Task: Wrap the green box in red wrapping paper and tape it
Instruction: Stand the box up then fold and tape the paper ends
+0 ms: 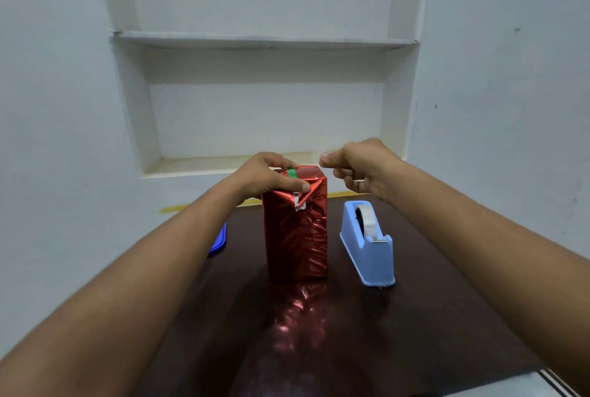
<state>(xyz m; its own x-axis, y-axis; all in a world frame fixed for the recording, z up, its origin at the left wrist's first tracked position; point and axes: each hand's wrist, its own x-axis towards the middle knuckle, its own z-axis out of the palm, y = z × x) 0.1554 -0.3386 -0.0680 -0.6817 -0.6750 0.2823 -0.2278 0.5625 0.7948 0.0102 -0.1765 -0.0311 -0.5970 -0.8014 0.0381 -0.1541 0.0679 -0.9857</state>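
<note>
Upright, red-wrapped box [296,230] on table [415,317], L hand [271,177] gripping its top, R hand [360,166] w/ fingers curled, tape unseen, dispenser [367,246] beside.

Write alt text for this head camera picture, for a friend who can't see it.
A person's left hand grips the top of an upright box wrapped in red paper, where a strip of green box still shows. The right hand hovers beside it, fingers curled, above a blue tape dispenser on a dark table.
</note>
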